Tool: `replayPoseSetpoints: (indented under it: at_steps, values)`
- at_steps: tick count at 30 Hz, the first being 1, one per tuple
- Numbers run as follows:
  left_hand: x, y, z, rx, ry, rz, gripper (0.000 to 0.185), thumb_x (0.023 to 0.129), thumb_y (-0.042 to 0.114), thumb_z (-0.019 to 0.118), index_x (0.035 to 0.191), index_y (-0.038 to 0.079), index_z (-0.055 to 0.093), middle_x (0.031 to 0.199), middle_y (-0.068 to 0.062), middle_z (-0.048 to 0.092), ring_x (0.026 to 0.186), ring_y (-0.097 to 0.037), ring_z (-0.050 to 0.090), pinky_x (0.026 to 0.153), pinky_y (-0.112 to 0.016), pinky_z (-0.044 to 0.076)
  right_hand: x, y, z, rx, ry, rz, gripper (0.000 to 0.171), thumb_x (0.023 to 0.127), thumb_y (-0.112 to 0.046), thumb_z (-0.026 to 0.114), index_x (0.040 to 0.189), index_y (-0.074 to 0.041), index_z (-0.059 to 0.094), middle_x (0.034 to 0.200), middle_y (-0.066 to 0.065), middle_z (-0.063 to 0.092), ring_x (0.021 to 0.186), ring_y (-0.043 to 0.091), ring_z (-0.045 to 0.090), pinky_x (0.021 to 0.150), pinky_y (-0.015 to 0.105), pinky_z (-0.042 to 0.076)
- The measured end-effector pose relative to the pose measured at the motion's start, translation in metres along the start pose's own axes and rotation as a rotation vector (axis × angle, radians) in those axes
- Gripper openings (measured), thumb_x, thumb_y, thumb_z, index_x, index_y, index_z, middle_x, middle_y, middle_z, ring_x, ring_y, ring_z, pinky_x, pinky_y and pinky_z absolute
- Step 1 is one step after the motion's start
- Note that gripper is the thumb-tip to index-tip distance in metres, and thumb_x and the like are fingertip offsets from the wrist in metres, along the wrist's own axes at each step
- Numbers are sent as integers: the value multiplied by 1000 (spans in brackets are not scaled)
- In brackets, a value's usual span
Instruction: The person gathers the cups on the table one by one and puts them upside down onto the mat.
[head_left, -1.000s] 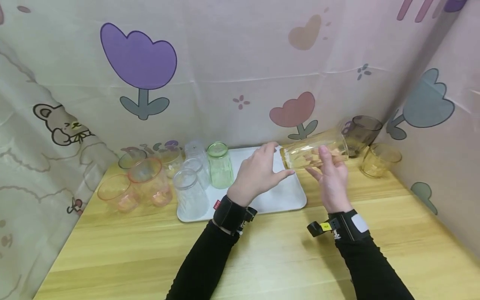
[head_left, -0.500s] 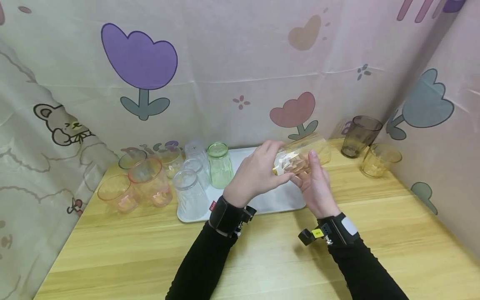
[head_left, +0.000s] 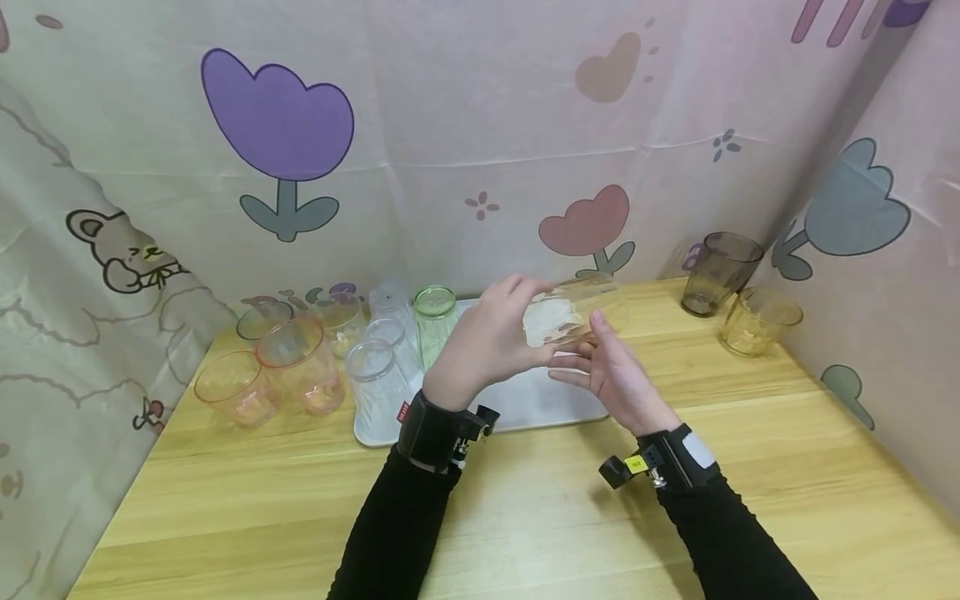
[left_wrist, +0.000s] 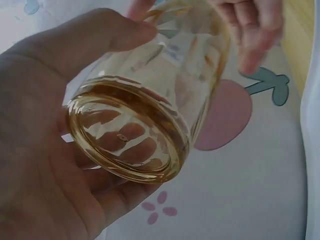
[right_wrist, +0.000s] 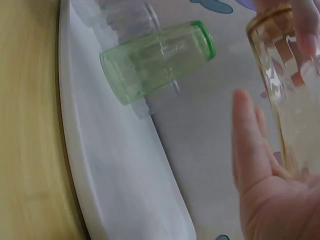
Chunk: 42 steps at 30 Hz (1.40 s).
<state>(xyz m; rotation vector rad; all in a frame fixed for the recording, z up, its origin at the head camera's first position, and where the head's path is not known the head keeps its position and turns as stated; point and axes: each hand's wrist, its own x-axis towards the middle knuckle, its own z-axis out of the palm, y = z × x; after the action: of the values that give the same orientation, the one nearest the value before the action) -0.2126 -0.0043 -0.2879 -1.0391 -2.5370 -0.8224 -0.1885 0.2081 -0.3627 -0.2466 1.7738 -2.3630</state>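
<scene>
A clear amber glass tumbler (head_left: 588,302) is held above the white tray (head_left: 543,400), tipped nearly on its side, with its base towards my left hand (head_left: 480,337). Thumb and fingers of that hand curl round the base end, as the left wrist view shows at the thick amber base (left_wrist: 125,135). My right hand (head_left: 626,379) is at the tumbler's other side, thumb up against it in the head view and the other fingers fairly straight below it. In the right wrist view, those fingers (right_wrist: 250,145) extend alongside the amber wall (right_wrist: 285,110).
On the tray's left stand a green glass (head_left: 433,325) and several clear glasses (head_left: 375,392). Pink glasses (head_left: 300,367) and others crowd the table's left. A dark grey glass (head_left: 720,275) and a short amber glass (head_left: 759,323) stand at right. Patterned curtain (head_left: 450,100) hangs behind.
The amber tumbler has moved left and nearer the tray. My right hand came left with it, then its fingers straightened; my left hand has taken the base end and shifted slightly left.
</scene>
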Motion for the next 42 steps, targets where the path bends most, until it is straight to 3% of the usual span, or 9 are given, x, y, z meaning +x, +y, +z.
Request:
replayPoseSetpoints:
  at_steps: [5, 14, 18, 22, 30, 35, 42]
  values:
    - [-5, -3, -14, 36, 35, -16, 68, 79, 26, 89, 139, 11, 61, 136, -7, 62, 123, -27, 58, 98, -39, 53, 1, -1, -4, -219, -9, -6, 56, 111, -49, 40, 137, -1, 52, 122, 13, 68, 106, 25, 70, 91, 40, 60]
    - [-18, -12, -37, -17, 52, -90, 62, 78, 23, 89, 135, 13, 65, 136, -6, 64, 125, -29, 53, 99, -42, 50, -2, -2, -15, -721, 201, -19, 55, 106, -40, 58, 141, 3, 55, 131, 23, 64, 110, 33, 68, 88, 37, 61]
    - [-22, -14, -45, -21, 42, -127, 62, 78, 23, 89, 134, 13, 65, 136, -5, 64, 125, -29, 52, 98, -43, 50, -3, -1, -26, -989, 268, 10, 52, 105, -38, 60, 139, 1, 60, 133, 24, 65, 114, 39, 68, 93, 47, 57]
    - [-25, -15, -51, -13, 40, -149, 61, 79, 23, 88, 135, 13, 65, 134, -5, 63, 122, -28, 52, 95, -43, 50, -3, 0, -39, -1176, 259, 55, 51, 102, -30, 64, 135, 8, 59, 133, 30, 63, 115, 45, 65, 98, 58, 51]
    - [-27, -19, -55, -32, 31, -135, 65, 78, 16, 90, 137, 13, 63, 132, -5, 59, 118, -24, 60, 100, -42, 53, -2, 6, -46, -1307, 218, 93, 50, 92, -9, 72, 133, 17, 57, 126, 35, 63, 119, 52, 59, 103, 64, 45]
    - [-28, -21, -58, -19, -26, -173, 67, 80, 14, 89, 141, 15, 60, 136, -5, 57, 120, -25, 61, 101, -44, 53, -1, 9, -46, -1333, 231, 108, 50, 90, -5, 72, 133, 16, 58, 124, 34, 65, 119, 50, 59, 102, 62, 46]
    - [-31, -24, -63, 0, -150, -268, 67, 83, 13, 86, 144, 21, 60, 139, -6, 54, 117, -29, 60, 91, -42, 56, 1, 13, -43, -1324, 197, 128, 41, 89, 1, 69, 127, 14, 62, 112, 27, 71, 109, 43, 65, 98, 58, 50]
